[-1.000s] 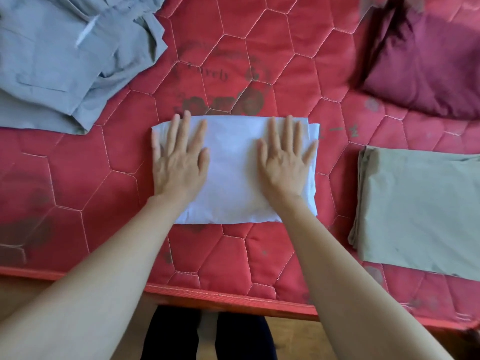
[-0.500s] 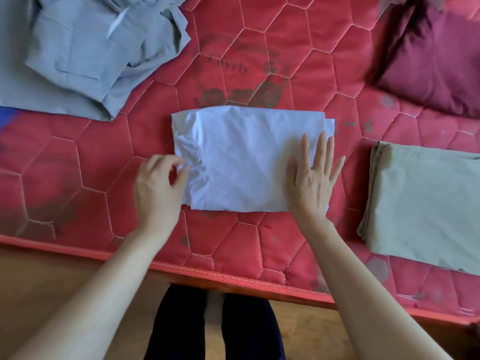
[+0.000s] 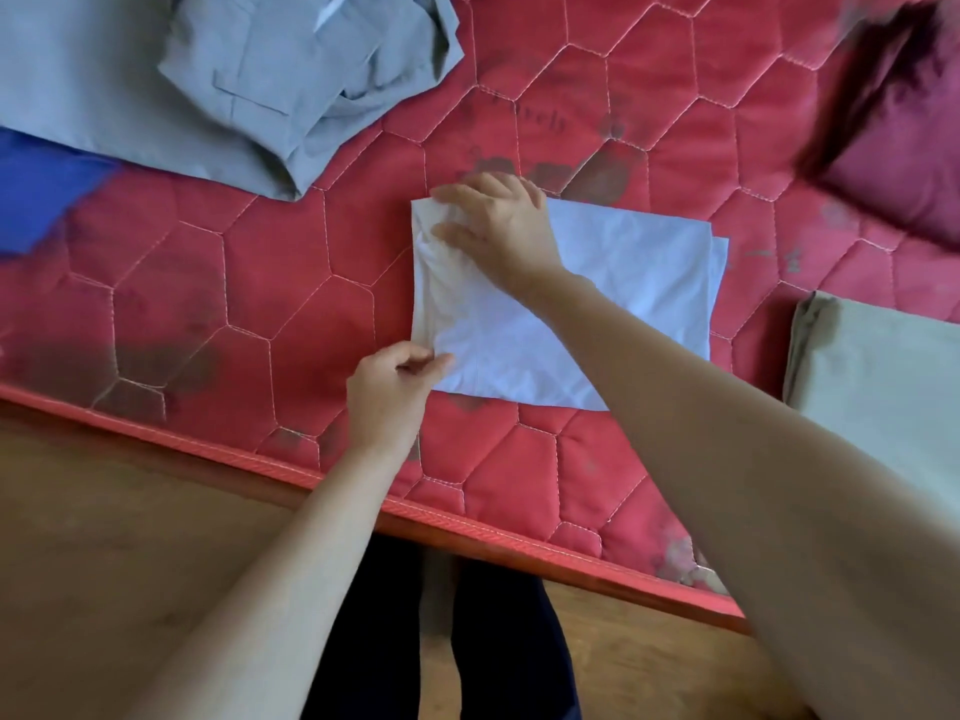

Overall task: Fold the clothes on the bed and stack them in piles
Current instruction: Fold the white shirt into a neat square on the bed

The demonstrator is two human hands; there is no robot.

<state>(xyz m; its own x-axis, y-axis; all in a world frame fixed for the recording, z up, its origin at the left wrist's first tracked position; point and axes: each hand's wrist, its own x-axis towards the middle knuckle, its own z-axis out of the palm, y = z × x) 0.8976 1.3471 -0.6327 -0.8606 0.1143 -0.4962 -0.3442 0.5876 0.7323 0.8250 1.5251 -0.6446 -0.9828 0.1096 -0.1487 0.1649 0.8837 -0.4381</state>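
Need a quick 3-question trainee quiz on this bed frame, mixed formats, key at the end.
1. True or false: the left hand pinches the near left corner of the white cloth.
2. Which folded item lies on the mattress to the right of the white cloth? A) grey shirt B) beige cloth C) blue cloth
3. Fill in: the right hand reaches across the white cloth to its far ____ corner.

Key: 1 true; 2 B; 3 left.
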